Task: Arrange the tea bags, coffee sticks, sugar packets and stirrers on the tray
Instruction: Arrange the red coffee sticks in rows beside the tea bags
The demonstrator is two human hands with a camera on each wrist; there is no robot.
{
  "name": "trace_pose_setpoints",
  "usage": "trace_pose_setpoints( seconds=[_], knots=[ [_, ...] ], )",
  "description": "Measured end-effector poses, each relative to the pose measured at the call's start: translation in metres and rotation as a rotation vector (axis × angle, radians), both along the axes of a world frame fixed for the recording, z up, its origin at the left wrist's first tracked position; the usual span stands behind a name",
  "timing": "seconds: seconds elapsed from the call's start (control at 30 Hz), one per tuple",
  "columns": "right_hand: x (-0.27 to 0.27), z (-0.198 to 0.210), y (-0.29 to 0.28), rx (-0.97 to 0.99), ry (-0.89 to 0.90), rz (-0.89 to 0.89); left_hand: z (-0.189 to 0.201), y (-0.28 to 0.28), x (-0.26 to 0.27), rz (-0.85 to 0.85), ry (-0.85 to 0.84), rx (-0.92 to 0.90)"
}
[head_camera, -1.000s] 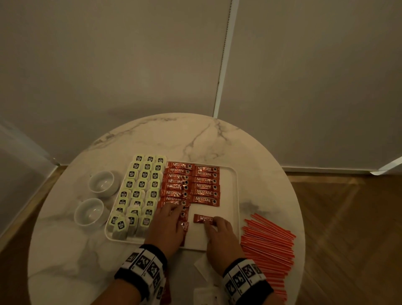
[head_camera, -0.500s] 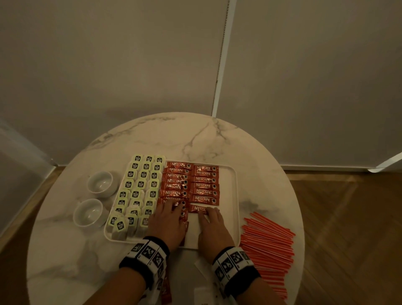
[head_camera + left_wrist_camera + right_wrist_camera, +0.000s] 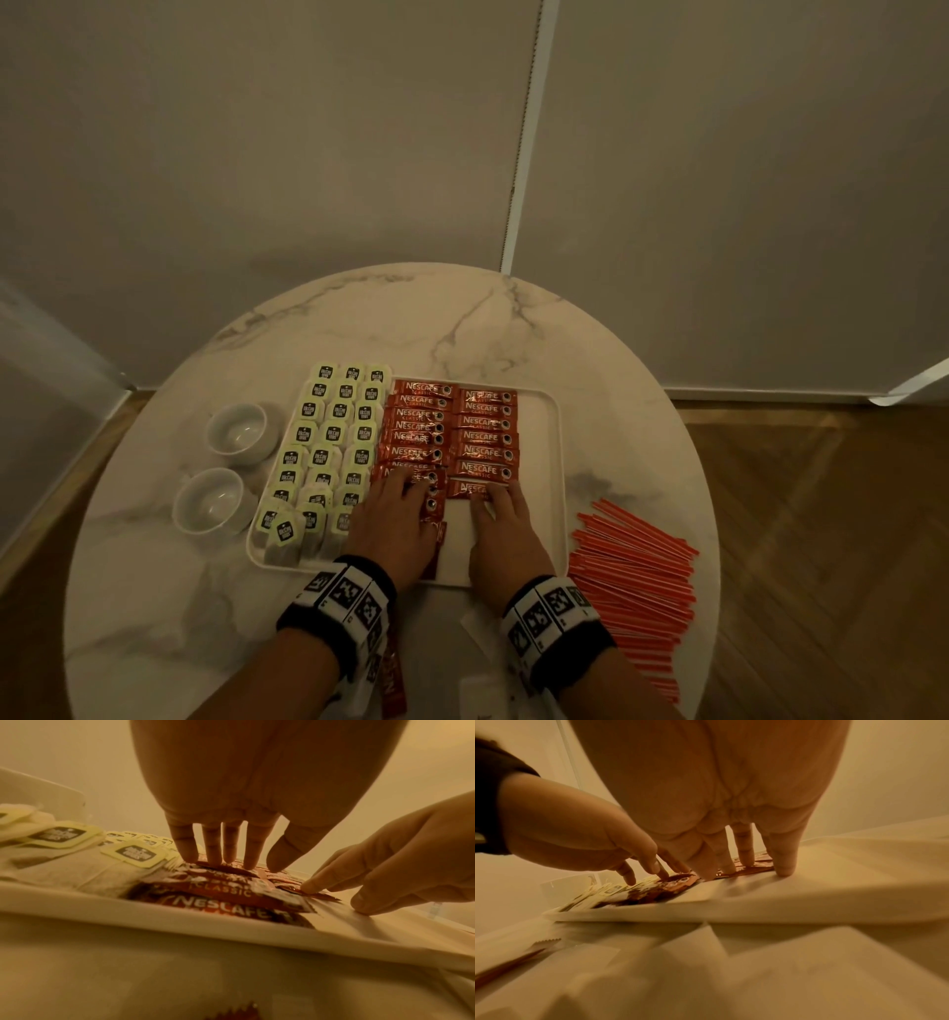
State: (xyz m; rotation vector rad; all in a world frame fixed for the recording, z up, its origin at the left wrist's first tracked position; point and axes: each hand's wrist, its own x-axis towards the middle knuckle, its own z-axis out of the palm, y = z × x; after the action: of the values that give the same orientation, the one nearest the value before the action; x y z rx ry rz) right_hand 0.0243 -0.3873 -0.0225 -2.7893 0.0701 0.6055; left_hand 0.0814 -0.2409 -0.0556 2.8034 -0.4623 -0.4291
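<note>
Coffee sticks (image 3: 452,437) lie in two red columns across the middle of the white tray (image 3: 557,462), which sits on the round marble table (image 3: 359,318). My right hand (image 3: 506,534) is flat over the bare part of the tray at about 6 o'clock from the right-hand column, fingers straight and a little spread. Their tips press down on the nearest stick (image 3: 470,489) of that column, and it lies just below the one above it. In the right wrist view my little finger lands on bare tray beside the stick's end.

My left hand (image 3: 393,529) is spread the same way, straight fingers resting on the lower end of the left column, where the sticks overlap untidily. The left wrist view shows four fingertips (image 3: 214,852) pushing on a stick there. Neither hand is curled round anything.

Tea bags (image 3: 334,442) with pale green tags fill the tray from 9 o'clock, in three columns. Stirrers (image 3: 634,570) lie in an orange heap on the table at 3 o'clock from my right hand. Two white cups (image 3: 226,467) stand off the tray's left edge. Pale packets (image 3: 808,953) near my wrists at 6 o'clock are blurred, possibly the sugar.
</note>
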Motion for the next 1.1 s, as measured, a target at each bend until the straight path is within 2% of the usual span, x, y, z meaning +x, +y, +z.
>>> trace_pose_setpoints(
  seconds=[0.17,0.47,0.67,0.83,1.1],
  knots=[
    [0.001,-0.002,-0.001,-0.022,-0.011,0.009,0.001,0.0,-0.001,-0.001,-0.003,-0.002],
    [0.003,-0.03,-0.001,0.06,-0.032,-0.073,0.005,0.001,-0.002,-0.007,-0.017,-0.01],
    [0.005,-0.037,0.001,-0.024,-0.017,-0.045,0.009,0.002,-0.003,0.007,-0.01,-0.022],
    [0.007,-0.034,0.0,-0.071,0.014,-0.02,0.011,0.003,-0.005,0.012,-0.013,-0.019],
    [0.006,-0.028,0.0,-0.022,0.046,-0.046,0.004,0.01,-0.003,0.003,0.02,-0.039]
  ],
)
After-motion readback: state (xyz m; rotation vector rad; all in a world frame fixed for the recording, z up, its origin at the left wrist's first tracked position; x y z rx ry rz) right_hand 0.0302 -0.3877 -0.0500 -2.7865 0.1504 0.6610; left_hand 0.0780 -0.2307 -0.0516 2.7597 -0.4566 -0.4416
